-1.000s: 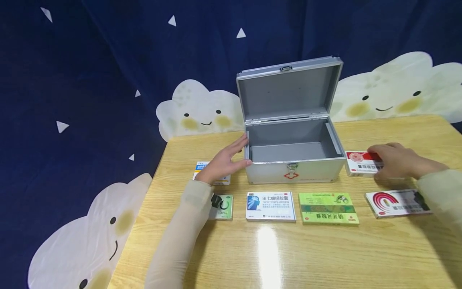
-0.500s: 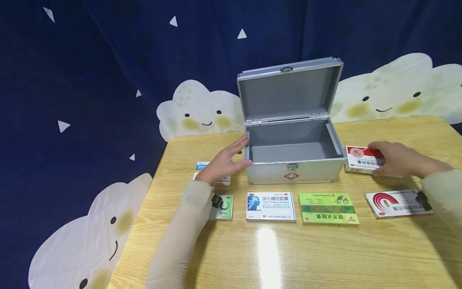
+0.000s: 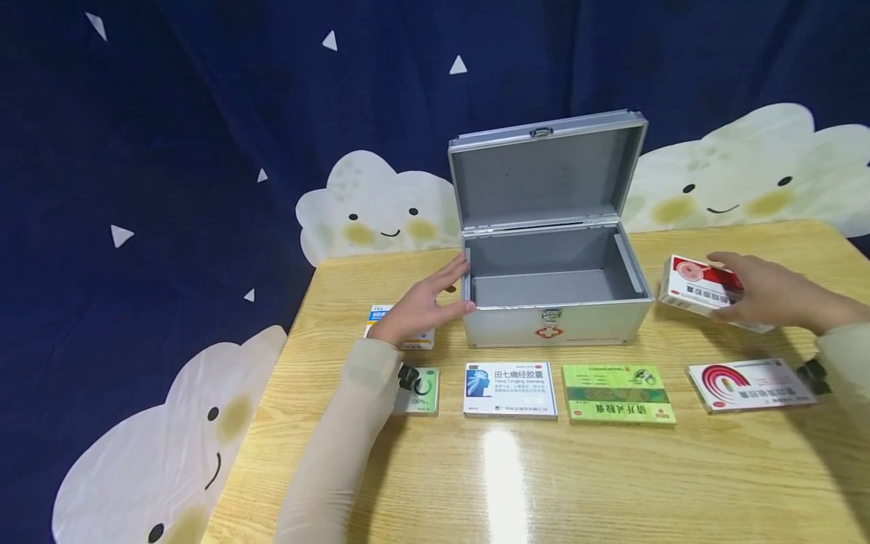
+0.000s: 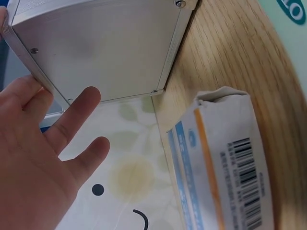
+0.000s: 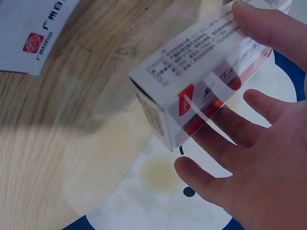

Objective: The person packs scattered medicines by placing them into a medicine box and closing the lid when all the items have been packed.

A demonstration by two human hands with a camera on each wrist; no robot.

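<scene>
In the right hand (image 3: 775, 293), the red-and-white carton (image 3: 700, 285) is pinched between thumb and fingers, tilted and apparently clear of the surface (image 3: 598, 483), between the metal case (image 3: 506, 325) and the surface's back right corner. The left hand (image 3: 421, 308) is spread, its fingertips rested on the case's left rim, by which some steadying seems to be given. Since the carton is gripped toward one end, it could be let swing or slip if the pinch were loosened. Its free end could be knocked against the case's right wall if it were carried across too low. The case, set near the back edge, could be pushed askew by uneven pressure from the left, and the blue-and-white carton (image 4: 230, 158) below the same hand could be dragged toward the left edge by the sleeve (image 3: 370, 370).
</scene>
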